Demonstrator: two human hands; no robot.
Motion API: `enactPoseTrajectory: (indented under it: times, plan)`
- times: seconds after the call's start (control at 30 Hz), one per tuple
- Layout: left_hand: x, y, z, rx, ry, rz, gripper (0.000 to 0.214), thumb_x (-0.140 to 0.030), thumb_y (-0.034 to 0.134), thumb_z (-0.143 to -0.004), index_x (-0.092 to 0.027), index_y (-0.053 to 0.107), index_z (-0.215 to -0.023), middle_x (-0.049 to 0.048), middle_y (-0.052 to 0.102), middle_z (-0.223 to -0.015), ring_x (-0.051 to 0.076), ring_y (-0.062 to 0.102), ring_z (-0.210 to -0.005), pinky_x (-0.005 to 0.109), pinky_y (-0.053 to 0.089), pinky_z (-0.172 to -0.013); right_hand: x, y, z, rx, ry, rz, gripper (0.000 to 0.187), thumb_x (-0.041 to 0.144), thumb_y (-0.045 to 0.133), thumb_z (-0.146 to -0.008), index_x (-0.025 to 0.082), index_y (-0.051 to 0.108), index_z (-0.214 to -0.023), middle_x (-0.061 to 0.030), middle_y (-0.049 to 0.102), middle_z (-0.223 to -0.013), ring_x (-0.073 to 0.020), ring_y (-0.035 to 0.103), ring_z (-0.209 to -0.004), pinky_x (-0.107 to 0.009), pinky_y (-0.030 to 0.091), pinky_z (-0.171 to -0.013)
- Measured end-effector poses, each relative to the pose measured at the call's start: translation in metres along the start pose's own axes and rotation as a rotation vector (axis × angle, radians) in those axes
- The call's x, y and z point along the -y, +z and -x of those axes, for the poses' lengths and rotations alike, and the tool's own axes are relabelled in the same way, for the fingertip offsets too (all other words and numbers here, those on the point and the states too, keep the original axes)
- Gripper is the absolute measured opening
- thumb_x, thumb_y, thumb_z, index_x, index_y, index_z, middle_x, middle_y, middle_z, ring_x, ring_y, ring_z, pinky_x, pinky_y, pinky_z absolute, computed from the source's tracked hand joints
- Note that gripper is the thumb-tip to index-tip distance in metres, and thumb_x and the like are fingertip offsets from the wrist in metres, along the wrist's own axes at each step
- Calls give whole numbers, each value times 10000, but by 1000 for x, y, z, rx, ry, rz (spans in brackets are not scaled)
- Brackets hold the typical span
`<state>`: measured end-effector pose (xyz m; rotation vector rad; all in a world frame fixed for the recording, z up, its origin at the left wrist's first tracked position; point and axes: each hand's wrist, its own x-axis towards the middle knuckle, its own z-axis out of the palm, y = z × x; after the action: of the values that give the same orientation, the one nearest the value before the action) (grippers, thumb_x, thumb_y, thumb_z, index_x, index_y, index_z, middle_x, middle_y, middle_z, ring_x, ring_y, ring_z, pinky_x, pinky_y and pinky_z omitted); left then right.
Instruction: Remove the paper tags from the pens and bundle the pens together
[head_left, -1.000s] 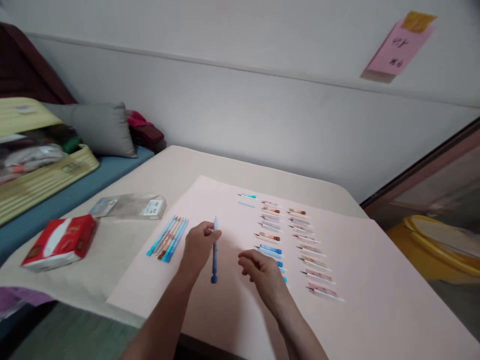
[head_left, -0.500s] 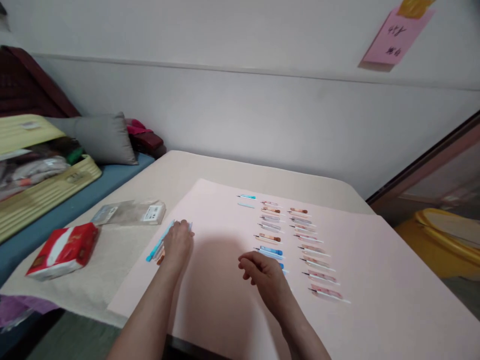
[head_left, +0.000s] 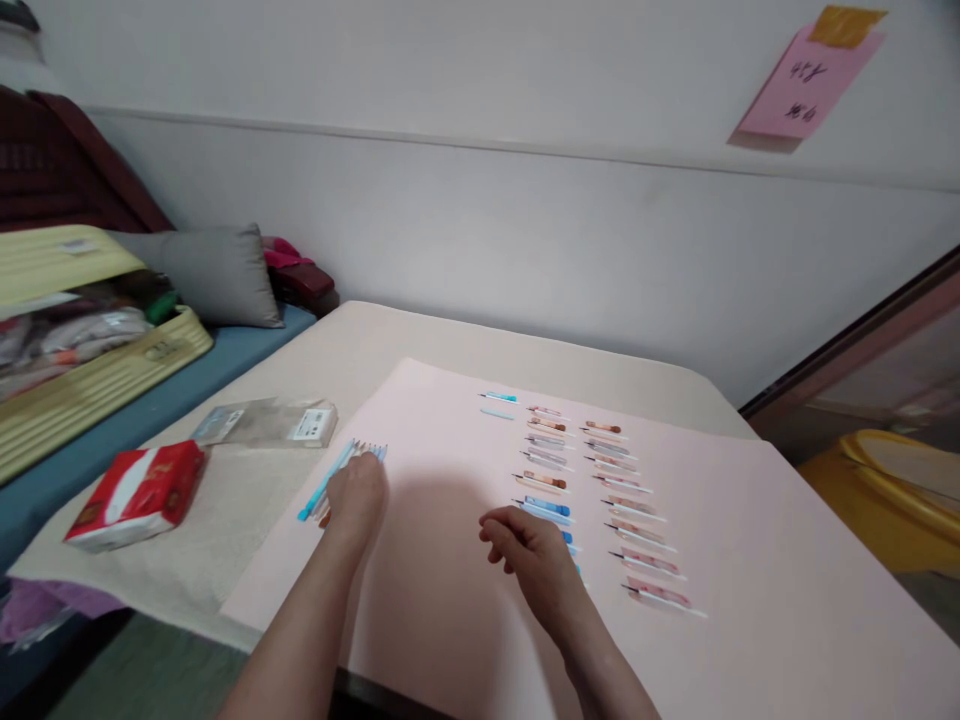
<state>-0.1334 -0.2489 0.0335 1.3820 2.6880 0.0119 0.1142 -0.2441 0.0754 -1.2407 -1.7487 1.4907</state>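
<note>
My left hand (head_left: 358, 493) rests over a row of slim pens (head_left: 328, 478) lying side by side on the pink sheet (head_left: 435, 395). Its fingers are bent down and pressed together; what they grip, if anything, is hidden. A light-blue pen lies along the row's left side, and pointed tips stick out past the knuckles. My right hand (head_left: 529, 545) hovers with curled fingers and nothing visible in them, beside two columns of pens. The nearer column includes blue pens (head_left: 546, 506) and brown-ended pens (head_left: 547, 481); pink pens (head_left: 658, 593) lie in the right column. A teal pen (head_left: 501, 397) lies at the top.
Left of the sheet, a red tissue pack (head_left: 139, 490) and a clear plastic package (head_left: 274, 425) lie on the cream tablecloth (head_left: 225, 530). A yellow bin (head_left: 892, 490) stands beyond the right edge. A white wall (head_left: 510, 230) with a pink note (head_left: 810, 90) rises behind.
The left hand has drawn slightly back toward me, baring more pen tips in the row. The right hand keeps its curled pose. The whole view has shifted slightly.
</note>
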Motion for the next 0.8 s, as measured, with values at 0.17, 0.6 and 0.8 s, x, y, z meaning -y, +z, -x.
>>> enactPoseTrajectory:
  times: [0.17, 0.6, 0.8]
  plan:
    - [2, 0, 0, 23, -13, -1, 346, -108, 313, -827, -77, 647, -916, 235, 661, -921, 295, 647, -844, 358, 454, -669, 1, 0, 0, -3, 4, -14, 231, 353, 512, -801, 177, 660, -814, -23, 638, -702, -131, 554, -598, -235, 381, -515]
    - [-10, -18, 8, -64, 20, 159, 253, -277, 387, -835, -158, 609, -863, 149, 664, -881, 255, 620, -823, 322, 403, -665, -6, 0, -3, -8, -14, -1, 218, 328, 495, -814, 183, 657, -799, -16, 640, -709, -127, 565, -603, -229, 377, -528]
    - [-61, -44, 60, 190, 131, 1204, 204, -364, 571, -748, -181, 549, -661, -6, 525, -559, 96, 437, -475, 228, 315, -482, -19, -3, -12, -92, -124, 262, 245, 294, 444, -854, 183, 630, -739, -9, 612, -671, -131, 558, -609, -236, 365, -565]
